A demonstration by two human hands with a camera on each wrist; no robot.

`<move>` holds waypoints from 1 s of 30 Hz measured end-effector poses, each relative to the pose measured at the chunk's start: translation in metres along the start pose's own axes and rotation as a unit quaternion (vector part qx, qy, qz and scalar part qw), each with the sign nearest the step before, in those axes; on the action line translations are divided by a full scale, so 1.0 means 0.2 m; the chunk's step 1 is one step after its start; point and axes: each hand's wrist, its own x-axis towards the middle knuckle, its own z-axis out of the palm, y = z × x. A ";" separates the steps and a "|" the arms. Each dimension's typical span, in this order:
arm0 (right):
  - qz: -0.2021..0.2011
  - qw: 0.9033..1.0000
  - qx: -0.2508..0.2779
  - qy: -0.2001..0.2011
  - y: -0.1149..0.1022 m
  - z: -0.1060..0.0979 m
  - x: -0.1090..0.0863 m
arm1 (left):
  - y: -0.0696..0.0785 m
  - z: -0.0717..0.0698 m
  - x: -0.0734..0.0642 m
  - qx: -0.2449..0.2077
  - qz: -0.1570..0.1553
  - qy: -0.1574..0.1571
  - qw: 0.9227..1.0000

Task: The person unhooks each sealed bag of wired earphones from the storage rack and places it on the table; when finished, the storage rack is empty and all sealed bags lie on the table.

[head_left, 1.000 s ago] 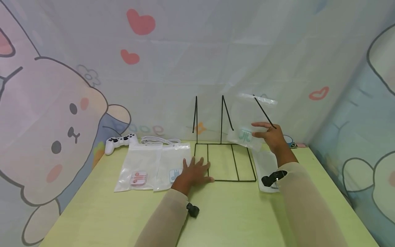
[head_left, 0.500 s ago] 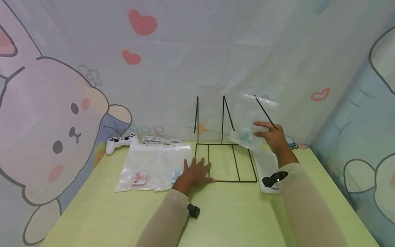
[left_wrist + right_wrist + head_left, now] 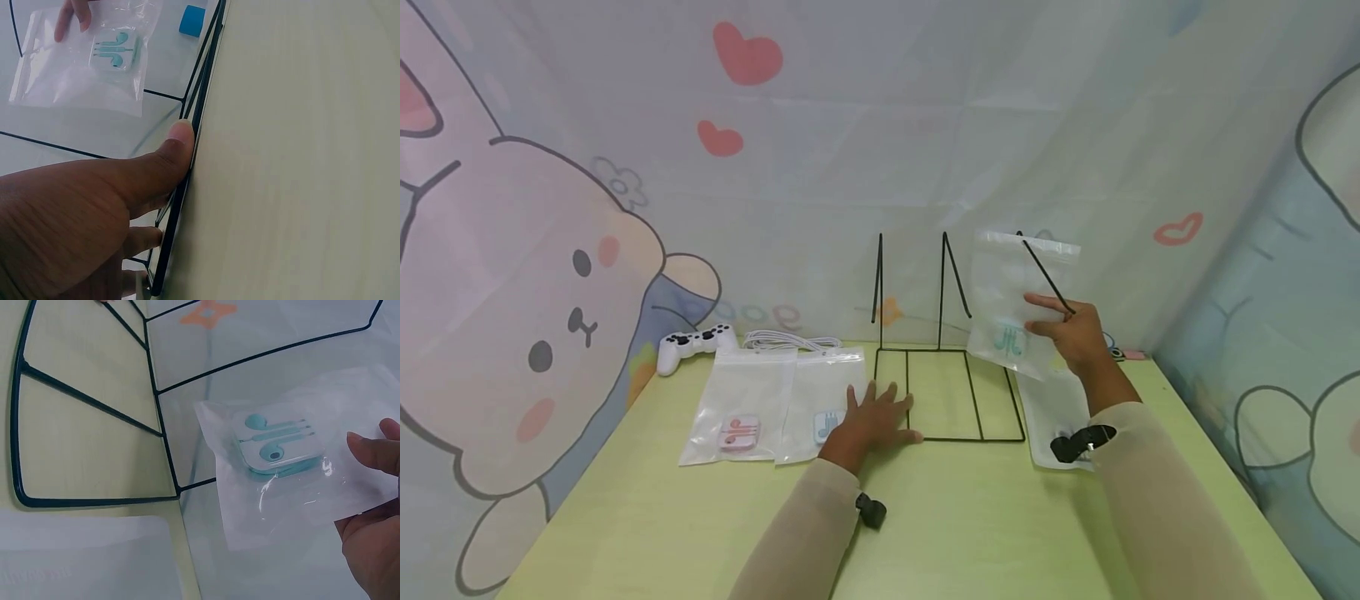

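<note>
A black wire rack [image 3: 973,439] stands on the table, its flat base toward me and three bent prongs rising at the back. My left hand [image 3: 874,422] rests on the base's front left with fingers spread; the left wrist view has the thumb along the front bar. At the right prong [image 3: 1047,275], my right hand [image 3: 1071,333] holds a clear zip bag [image 3: 1000,283] with teal earphones [image 3: 278,440] in a small square case. In the right wrist view the bag lies between thumb and fingers. The prong crosses in front of the bag's upper part.
Two zip bags, one with pink earphones [image 3: 740,433] and one with blue earphones [image 3: 826,427], lie left of the rack. Behind them are a white game controller [image 3: 696,343] and a coiled white cable [image 3: 790,341]. Another bag [image 3: 1051,417] lies under my right forearm.
My right hand and the teal earphone bag have shifted a little to the right, and the bag's lower end sits slightly lower. The left hand and the rack have stayed in place.
</note>
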 end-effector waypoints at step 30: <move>-0.010 1.000 -0.026 -0.004 0.03 -0.05 -0.14 | -0.01 0.01 0.02 -0.009 0.002 -0.001 1.000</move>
